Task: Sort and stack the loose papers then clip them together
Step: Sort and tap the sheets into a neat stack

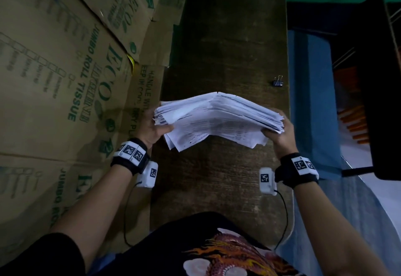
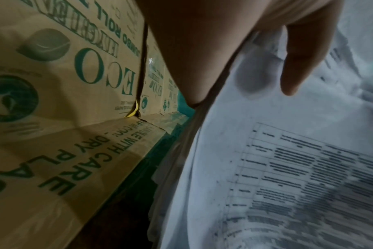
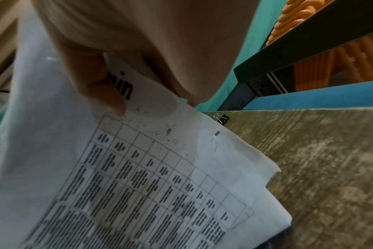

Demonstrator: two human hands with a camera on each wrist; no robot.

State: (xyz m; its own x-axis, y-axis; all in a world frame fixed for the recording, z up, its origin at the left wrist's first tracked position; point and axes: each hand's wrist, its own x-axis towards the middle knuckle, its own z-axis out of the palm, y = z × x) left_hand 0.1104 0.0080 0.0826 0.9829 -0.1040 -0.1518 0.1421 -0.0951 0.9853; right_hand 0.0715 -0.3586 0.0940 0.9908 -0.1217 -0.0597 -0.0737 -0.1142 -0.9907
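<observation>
A thick, uneven stack of printed white papers [image 1: 217,119] is held above the dark wooden table [image 1: 217,178]. My left hand [image 1: 155,129] grips its left end, thumb on top. My right hand [image 1: 278,131] grips its right end. The sheets bow upward in the middle and their edges are ragged. In the left wrist view my thumb [image 2: 296,70] lies on a sheet with a printed table [image 2: 287,176]. The right wrist view shows my thumb [image 3: 104,91] pressing a gridded sheet [image 3: 149,176]. A black binder clip [image 1: 278,81] lies on the table near its right edge, also seen as the binder clip [image 3: 221,118].
Brown cardboard boxes [image 1: 54,80] with green print stand along the left of the table. A blue surface [image 1: 310,102] and a dark shelf [image 1: 377,80] with orange items lie to the right. Bare tabletop stretches beyond the papers.
</observation>
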